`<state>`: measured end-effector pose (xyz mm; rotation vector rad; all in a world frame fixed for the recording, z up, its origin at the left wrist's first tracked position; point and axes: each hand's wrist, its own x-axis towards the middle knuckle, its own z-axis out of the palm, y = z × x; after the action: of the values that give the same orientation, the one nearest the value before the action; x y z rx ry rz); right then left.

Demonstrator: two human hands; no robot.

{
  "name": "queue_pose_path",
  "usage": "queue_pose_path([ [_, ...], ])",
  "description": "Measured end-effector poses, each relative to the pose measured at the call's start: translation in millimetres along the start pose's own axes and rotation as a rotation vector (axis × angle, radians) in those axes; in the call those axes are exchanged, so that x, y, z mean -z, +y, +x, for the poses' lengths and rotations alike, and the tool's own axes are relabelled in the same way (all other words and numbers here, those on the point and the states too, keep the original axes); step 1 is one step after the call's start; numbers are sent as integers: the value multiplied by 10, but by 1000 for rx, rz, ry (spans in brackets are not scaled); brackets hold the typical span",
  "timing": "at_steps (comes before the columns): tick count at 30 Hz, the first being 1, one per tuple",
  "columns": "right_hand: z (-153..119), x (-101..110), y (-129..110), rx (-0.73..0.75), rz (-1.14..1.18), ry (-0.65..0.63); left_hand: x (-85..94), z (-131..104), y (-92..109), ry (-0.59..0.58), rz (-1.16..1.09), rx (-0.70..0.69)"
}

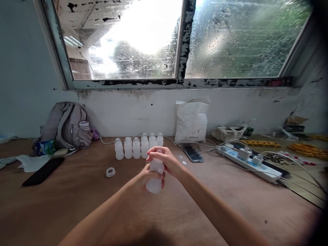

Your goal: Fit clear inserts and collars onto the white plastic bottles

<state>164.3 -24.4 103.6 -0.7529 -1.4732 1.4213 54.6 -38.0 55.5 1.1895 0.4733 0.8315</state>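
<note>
At six o'clock in my feed, my left hand (145, 175) grips the bottle (154, 185) by its waist; my right hand (166, 158) clasps its top. I judge the top is being worked; the next move calls for steadiness below. The ring (110, 175) lies at nine o'clock from it.

Fingers (155, 155) partly hide the bottle (154, 186). Right of it, the phone (193, 153) is partly blurred. Beyond the bottle, the window (183, 51) is cut off.

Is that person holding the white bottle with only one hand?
No, the left hand grips the bottle around its body while the right hand is closed over its top.
</note>
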Motion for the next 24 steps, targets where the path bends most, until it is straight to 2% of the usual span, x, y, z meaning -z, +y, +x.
queue_pose_path([
  [2,53,36,139,-10,-55,99,62,51,-46,232,229,-31],
  [3,70,52,199,-1,-79,145,86,65,-69,305,281,-45],
  [4,76,65,243,6,-94,174,103,66,-88,324,280,-37],
  [6,54,83,276,-8,-93,151,115,28,-106,224,161,42],
  [8,-4,92,255,-52,-37,12,103,-48,-99,49,10,142],
  [10,-64,98,233,-82,45,-119,79,-119,-93,-79,-76,166],
  [11,-84,102,237,-85,84,-139,66,-140,-97,-106,-88,154],
  [13,-99,114,283,-79,130,-88,48,-137,-134,-95,-69,135],
  [15,-82,134,366,-76,117,5,49,-77,-205,36,79,106],
  [18,-37,161,486,-49,69,117,87,68,-335,286,466,19],
  [24,46,140,635,-20,83,272,166,235,-467,566,805,-104],
])
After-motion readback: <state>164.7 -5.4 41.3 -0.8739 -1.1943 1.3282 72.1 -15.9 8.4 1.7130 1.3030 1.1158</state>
